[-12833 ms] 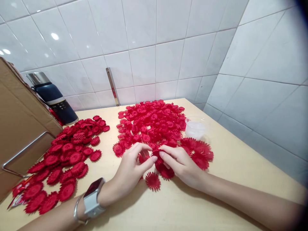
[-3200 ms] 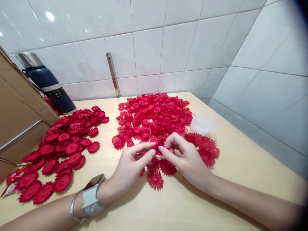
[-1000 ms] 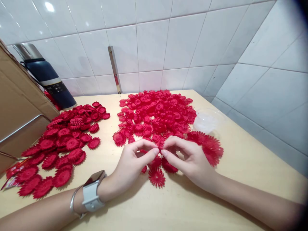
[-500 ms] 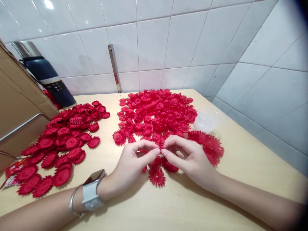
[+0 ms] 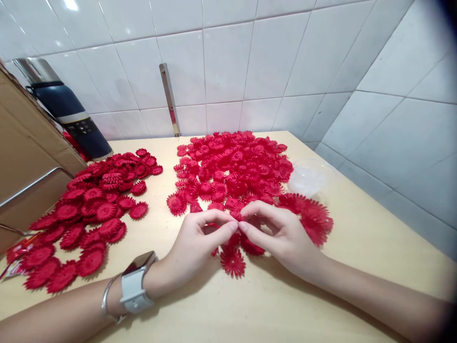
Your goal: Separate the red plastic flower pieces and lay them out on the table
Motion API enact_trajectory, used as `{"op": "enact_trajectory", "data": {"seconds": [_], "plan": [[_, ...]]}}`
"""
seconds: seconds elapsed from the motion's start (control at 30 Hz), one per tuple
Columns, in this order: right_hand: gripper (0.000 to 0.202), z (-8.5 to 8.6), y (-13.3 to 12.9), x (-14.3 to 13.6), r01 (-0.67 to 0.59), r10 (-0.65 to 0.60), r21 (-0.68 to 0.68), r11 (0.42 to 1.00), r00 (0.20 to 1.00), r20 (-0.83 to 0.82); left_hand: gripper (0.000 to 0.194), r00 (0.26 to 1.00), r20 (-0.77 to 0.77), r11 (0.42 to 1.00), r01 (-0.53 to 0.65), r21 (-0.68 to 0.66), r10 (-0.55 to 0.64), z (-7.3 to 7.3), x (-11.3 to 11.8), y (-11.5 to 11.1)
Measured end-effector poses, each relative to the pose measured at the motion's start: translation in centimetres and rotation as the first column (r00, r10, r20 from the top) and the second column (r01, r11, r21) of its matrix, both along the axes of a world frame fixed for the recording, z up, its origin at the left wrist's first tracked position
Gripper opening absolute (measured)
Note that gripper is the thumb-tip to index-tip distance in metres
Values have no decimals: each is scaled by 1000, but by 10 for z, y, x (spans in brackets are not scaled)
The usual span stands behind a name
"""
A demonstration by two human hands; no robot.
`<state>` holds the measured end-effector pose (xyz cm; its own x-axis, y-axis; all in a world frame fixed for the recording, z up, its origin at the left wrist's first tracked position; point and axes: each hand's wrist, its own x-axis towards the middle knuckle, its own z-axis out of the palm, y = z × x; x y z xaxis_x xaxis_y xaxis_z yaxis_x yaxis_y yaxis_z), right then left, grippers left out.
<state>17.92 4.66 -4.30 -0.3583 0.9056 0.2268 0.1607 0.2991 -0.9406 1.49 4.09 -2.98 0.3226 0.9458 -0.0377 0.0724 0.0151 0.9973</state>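
Note:
My left hand (image 5: 200, 243) and my right hand (image 5: 282, 231) meet fingertip to fingertip over the table, both closed in a pinch. Between them is a red fringed flower piece (image 5: 237, 214), mostly hidden by my fingers and hard to part from the red pile behind. Below my hands one flat red fringed disc (image 5: 233, 261) with a small centre hole lies on the table, with more red pieces (image 5: 252, 245) partly under my right hand. Just past my right hand lies a stack of larger red fringed discs (image 5: 314, 219).
A wide heap of red flower pieces (image 5: 232, 162) spreads behind my hands. Another pile of tighter red discs (image 5: 93, 209) lies at left, beside a cardboard box (image 5: 32, 157) and a dark blue flask (image 5: 73, 112). A clear plastic bowl (image 5: 307, 178) sits right of the heap, before the tiled wall.
My fingertips have drawn slightly closer together at the red piece, which now shows less above them. The piles and the discs lie as before.

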Motion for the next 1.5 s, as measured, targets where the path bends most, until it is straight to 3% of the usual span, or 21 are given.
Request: {"op": "enact_trajectory", "data": {"seconds": [0.3, 0.47, 0.9, 1.5], "plan": [[2, 0, -1, 0, 8, -8, -5, 1000, 1000, 7, 8, 1000, -17, 1000, 4, -19, -4, 0, 0, 2], [13, 2, 0, -1, 41, -39, -58, 997, 998, 43, 9, 999, -28, 1000, -17, -18, 16, 0, 0, 3], [8, 2, -1, -1, 4, -4, -46, 999, 1000, -2, 10, 997, -69, 998, -21, 60, 25, -1, -1, 1], [6, 1, 0, -1, -32, 31, -53, 998, 999, -14, 7, 999, -39, 1000, -19, -4, 19, -1, -1, 3]]}}
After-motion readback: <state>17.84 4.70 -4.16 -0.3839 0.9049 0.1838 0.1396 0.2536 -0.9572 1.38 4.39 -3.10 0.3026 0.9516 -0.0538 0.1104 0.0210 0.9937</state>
